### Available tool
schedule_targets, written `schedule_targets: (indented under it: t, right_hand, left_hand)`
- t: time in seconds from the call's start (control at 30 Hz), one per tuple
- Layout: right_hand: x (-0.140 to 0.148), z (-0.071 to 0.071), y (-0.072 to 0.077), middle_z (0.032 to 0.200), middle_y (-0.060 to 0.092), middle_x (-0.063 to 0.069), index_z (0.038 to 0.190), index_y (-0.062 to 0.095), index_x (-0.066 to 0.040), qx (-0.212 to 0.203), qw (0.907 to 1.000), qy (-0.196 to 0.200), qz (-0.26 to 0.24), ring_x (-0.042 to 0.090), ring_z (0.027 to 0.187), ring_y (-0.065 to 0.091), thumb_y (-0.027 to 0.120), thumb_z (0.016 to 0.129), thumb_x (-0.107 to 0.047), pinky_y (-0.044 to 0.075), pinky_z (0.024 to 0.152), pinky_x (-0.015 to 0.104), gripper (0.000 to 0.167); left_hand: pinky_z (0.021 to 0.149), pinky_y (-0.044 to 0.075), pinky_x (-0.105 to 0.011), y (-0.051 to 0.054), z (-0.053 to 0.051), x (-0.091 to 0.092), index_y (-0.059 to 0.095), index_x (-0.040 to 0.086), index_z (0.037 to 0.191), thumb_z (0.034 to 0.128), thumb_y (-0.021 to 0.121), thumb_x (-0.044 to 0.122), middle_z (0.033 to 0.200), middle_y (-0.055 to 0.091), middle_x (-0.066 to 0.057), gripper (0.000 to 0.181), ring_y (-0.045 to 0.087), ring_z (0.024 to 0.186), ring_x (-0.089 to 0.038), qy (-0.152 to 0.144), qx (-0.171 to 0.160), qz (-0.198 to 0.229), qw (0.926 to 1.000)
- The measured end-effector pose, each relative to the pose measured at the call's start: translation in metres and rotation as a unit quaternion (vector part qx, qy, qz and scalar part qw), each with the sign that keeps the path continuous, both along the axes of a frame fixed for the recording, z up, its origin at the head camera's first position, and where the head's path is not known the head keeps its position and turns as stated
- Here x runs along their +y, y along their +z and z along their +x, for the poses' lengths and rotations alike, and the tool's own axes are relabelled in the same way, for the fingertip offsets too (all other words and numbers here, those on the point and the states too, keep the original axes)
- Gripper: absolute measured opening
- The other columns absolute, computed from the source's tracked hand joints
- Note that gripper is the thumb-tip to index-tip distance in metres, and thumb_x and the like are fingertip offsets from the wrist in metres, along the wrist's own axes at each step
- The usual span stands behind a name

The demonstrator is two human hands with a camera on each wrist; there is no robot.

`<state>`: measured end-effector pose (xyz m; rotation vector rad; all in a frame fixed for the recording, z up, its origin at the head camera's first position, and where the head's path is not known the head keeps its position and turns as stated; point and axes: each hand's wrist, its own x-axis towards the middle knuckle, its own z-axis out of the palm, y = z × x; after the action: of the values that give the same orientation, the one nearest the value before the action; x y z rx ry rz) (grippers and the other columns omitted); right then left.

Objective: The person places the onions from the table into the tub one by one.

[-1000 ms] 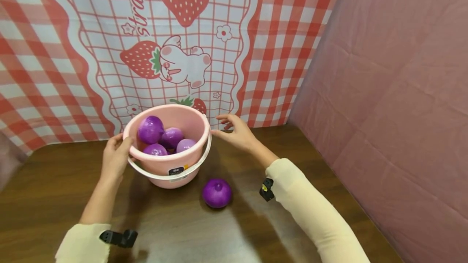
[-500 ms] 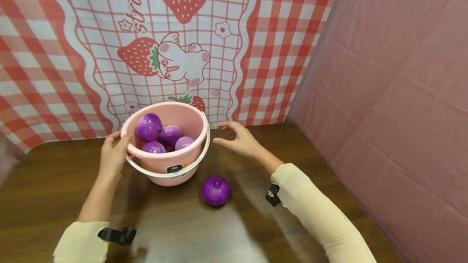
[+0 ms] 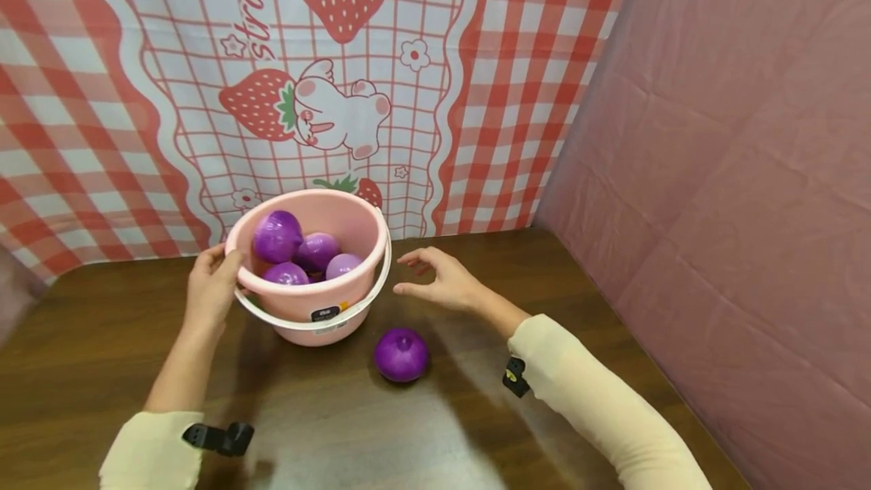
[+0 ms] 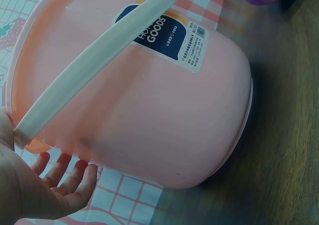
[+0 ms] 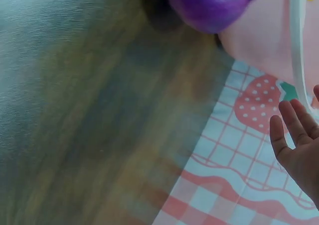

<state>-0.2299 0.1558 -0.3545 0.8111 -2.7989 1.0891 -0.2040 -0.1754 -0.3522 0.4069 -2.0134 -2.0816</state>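
A pink bucket (image 3: pixel 299 305) with a white handle (image 3: pixel 370 297) stands on the table, several purple onions (image 3: pixel 277 237) inside it. My left hand (image 3: pixel 209 289) grips the bucket's left rim, thumb over the edge; in the left wrist view its fingers (image 4: pixel 75 185) curl below the rim. To the right of the bucket, my right hand (image 3: pixel 442 278) hovers with loosely bent fingers, apart from the bucket and holding nothing. One more purple onion (image 3: pixel 401 355) sits on the table in front of that hand, right of the bucket's base.
Behind the brown wooden table (image 3: pixel 327 414) hangs a strawberry-patterned checked cloth (image 3: pixel 517 97). A plain pink cloth (image 3: pixel 735 172) covers the right side. Black camera mounts (image 3: pixel 218 438) sit on both sleeves.
My right hand has come away from the bucket's right rim, moving down and slightly right toward the loose onion. The left hand keeps its grip, and the bucket stays in place.
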Motion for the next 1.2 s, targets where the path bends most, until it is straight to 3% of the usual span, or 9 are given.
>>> schedule_targets:
  t: [0.3,0.73,0.97,1.2]
  right_hand:
    - [-0.001,0.008,-0.008,0.113,0.06,0.004,0.118,0.06,-0.016,-0.001,0.9994,0.029,0.021,0.022,0.105,0.059,0.073,0.078,-0.036,0.052,0.089,0.035,0.046]
    - [0.0,0.019,-0.027,0.11,0.06,0.011,0.116,0.061,-0.017,-0.028,0.9957,0.07,0.054,0.025,0.104,0.058,0.073,0.077,-0.037,0.051,0.091,0.043,0.045]
    - [0.002,0.026,-0.038,0.11,0.06,0.01,0.117,0.061,-0.013,-0.034,0.9919,0.094,0.078,0.022,0.102,0.058,0.074,0.076,-0.039,0.052,0.087,0.036,0.051]
    - [0.002,0.033,-0.048,0.109,0.06,0.004,0.118,0.06,-0.017,-0.055,0.9888,0.097,0.099,0.018,0.103,0.059,0.075,0.074,-0.041,0.052,0.087,0.032,0.052]
  left_hand:
    - [0.055,0.053,-0.011,0.002,0.0,-0.001,0.032,0.0,0.14,0.0907,0.052,0.024,0.109,0.048,0.002,0.059,0.054,0.07,0.004,-0.001,0.0,0.003,1.0]
    - [0.055,0.053,-0.012,0.0,0.0,0.0,0.034,0.0,0.138,0.0907,0.051,0.025,0.104,0.048,0.005,0.056,0.053,0.07,0.003,-0.004,0.001,0.003,1.0]
    - [0.055,0.052,-0.012,0.0,0.0,0.0,0.033,0.0,0.139,0.0907,0.05,0.025,0.106,0.048,0.004,0.057,0.053,0.07,0.004,-0.002,-0.001,-0.002,1.0]
    - [0.056,0.052,-0.012,0.0,0.001,0.0,0.032,0.0,0.14,0.091,0.049,0.024,0.105,0.047,0.004,0.057,0.053,0.07,0.004,-0.005,-0.004,0.0,1.0]
